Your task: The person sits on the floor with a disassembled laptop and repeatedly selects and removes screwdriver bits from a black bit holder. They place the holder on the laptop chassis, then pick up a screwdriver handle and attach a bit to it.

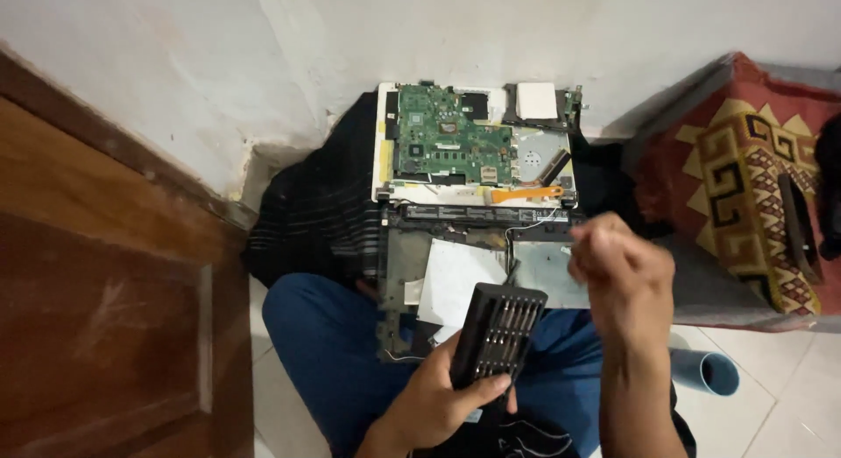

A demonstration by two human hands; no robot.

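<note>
Two hands work over a dismantled white laptop chassis (383,151) with a green circuit board, lying across the person's lap. The left hand (438,401) clasps a black rectangular screwdriver-bit case (498,333) by its near end; its long axis points up and away toward the laptop's near-right corner. The right hand (620,278) is clenched; whether it pinches anything I cannot tell. Held tilted and open, the case could spill bits into the chassis.
</note>
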